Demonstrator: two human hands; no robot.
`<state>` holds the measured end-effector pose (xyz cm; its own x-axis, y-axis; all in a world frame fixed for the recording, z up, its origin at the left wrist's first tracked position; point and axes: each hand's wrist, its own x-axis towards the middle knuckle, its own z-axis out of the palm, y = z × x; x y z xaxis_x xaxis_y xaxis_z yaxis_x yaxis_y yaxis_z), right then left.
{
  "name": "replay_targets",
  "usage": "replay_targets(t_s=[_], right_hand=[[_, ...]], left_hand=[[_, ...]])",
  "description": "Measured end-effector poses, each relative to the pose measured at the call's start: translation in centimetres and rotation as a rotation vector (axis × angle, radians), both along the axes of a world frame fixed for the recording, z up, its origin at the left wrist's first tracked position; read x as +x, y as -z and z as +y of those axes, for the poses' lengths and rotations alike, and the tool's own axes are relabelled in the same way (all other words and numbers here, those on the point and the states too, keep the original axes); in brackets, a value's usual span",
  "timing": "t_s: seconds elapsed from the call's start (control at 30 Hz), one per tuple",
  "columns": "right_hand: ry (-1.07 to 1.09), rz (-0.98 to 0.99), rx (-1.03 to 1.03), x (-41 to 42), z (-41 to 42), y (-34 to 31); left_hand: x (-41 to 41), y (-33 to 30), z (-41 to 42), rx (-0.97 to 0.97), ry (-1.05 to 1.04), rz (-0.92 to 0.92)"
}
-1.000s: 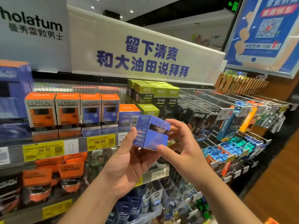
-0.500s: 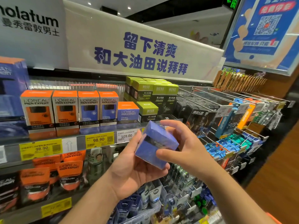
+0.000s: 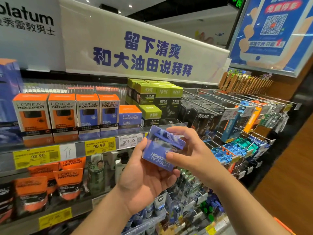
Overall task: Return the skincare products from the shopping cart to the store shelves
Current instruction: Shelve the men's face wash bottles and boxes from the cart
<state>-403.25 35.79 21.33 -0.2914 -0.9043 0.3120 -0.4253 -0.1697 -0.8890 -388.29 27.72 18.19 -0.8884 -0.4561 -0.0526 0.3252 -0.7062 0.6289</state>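
Right now the blue box [image 3: 163,148] sits tilted between both hands, left hand [image 3: 144,173] cupping it from below, right hand [image 3: 189,150] pinching its right side, before the shelf's front edge [image 3: 71,146].

- a white banner [image 3: 144,53] with blue chinese lettering is mounted above the shelving.
- a blue qr-code poster [image 3: 274,29] is hung at right.
- wood-toned flooring [image 3: 288,180] is seen; recessed ceiling lights [image 3: 130,5] are lit.
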Motion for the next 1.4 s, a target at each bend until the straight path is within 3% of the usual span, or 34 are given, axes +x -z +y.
replay_targets(t_s=[0.23,0.33,0.53,0.73,0.9,1.1,1.2,1.4], right_hand=[[-0.117,-0.142,0.026,-0.4,-0.1,-0.1],[-0.117,-0.142,0.030,-0.7,-0.2,-0.5],[-0.122,0.188,0.093,-2.0,-0.2,-3.1],[-0.162,0.444,0.292,-1.6,-0.8,-4.6],[-0.061,0.373,0.167,-2.4,-3.2,-5.0],[-0.065,0.252,0.137,-3.6,-7.4,-7.4],[-0.047,0.293,0.120,-3.3,-9.4,-9.4],[-0.077,0.418,0.173,-3.2,-12.9,-12.2]], left_hand=[[0.1,-0.3,-0.1,0.009,0.097,-0.032],[0.1,-0.5,-0.2,-0.118,0.085,-0.130],[0.6,-1.0,-1.4,-0.337,-0.013,-0.311],[1.0,-3.2,-2.0,-0.586,-0.435,-0.331],[1.1,-3.9,-3.6,-0.572,-0.509,-0.238],[0.8,-2.9,-5.5,-0.370,-0.548,-0.272],[0.8,-2.7,-6.1,-0.282,-0.492,-0.299],[0.9,-2.6,-7.5,-0.327,-0.445,-0.360]])
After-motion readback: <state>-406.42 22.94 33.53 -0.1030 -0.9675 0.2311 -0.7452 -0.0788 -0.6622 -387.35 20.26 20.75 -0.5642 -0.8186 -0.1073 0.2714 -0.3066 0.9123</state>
